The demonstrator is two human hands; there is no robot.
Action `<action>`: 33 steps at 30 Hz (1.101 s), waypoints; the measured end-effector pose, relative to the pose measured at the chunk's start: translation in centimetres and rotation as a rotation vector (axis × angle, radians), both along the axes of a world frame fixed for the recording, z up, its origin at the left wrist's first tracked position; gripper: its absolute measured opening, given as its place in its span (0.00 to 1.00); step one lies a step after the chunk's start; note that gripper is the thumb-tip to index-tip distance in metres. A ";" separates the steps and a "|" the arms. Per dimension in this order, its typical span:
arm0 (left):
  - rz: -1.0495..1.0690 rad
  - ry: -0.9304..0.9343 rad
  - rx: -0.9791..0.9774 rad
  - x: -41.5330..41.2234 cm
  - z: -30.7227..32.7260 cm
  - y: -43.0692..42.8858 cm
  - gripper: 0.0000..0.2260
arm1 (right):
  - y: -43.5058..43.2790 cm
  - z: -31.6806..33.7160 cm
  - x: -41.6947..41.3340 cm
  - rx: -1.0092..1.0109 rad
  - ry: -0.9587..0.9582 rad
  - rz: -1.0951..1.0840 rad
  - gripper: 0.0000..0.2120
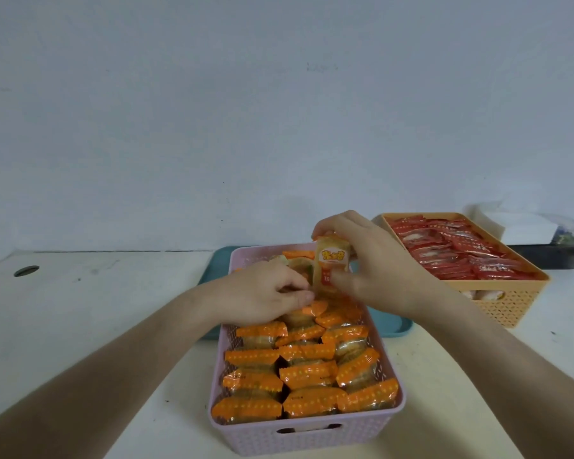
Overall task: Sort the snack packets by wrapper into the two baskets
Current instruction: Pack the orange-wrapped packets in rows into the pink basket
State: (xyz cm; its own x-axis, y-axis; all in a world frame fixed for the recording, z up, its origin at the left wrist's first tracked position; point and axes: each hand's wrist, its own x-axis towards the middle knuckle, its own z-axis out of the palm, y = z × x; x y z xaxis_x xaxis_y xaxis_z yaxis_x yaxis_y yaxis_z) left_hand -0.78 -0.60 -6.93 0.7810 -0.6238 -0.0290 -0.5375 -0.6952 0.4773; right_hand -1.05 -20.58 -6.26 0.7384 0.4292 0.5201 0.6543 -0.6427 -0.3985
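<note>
Right hand: pinches an orange packet upright, top and bottom, over the pink basket's 12 o'clock end.
Left hand: fingers curled, pressed into packed rows at 11 o'clock; whether it grips anything cannot be told.
Orange basket: at 2 o'clock, holds red packets.
Risk: rows look tight; forcing the packet in could buckle or pop neighbours out.
Hidden: teal tray mostly covered; left fingertips buried.

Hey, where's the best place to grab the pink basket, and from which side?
Take the pink basket by the handle slot cut in its near wall, coming from the near side. It probably needs a second hold; a far-wall slot isn't visible.
</note>
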 end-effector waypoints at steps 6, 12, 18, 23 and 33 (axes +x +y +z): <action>0.189 -0.009 -0.094 2.1 1.2 0.0 0.08 | -0.9 0.0 0.6 0.143 0.000 -0.162 0.18; 0.011 -0.221 0.349 5.0 0.3 -2.5 0.08 | 0.0 -1.4 -0.1 -0.117 0.106 -0.012 0.11; -0.101 -0.234 0.460 7.0 -1.4 -3.3 0.13 | 0.0 -0.9 -0.2 -0.371 0.222 -0.065 0.10; -0.048 -0.261 0.518 8.0 -2.2 -3.2 0.12 | -0.1 -0.1 0.3 -0.325 0.295 -0.029 0.10; 0.124 -0.300 0.094 4.0 0.2 -1.5 0.18 | 0.1 -0.2 -0.7 -0.521 0.159 -0.092 0.20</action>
State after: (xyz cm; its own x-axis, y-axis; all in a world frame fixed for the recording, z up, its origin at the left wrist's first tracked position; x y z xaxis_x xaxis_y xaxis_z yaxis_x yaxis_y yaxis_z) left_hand 3.27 -2.06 -6.71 0.8332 -0.5292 0.1607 -0.5530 -0.7973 0.2416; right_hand -1.78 -20.43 -6.51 0.8369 0.5304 0.1354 0.5442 -0.8328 -0.1015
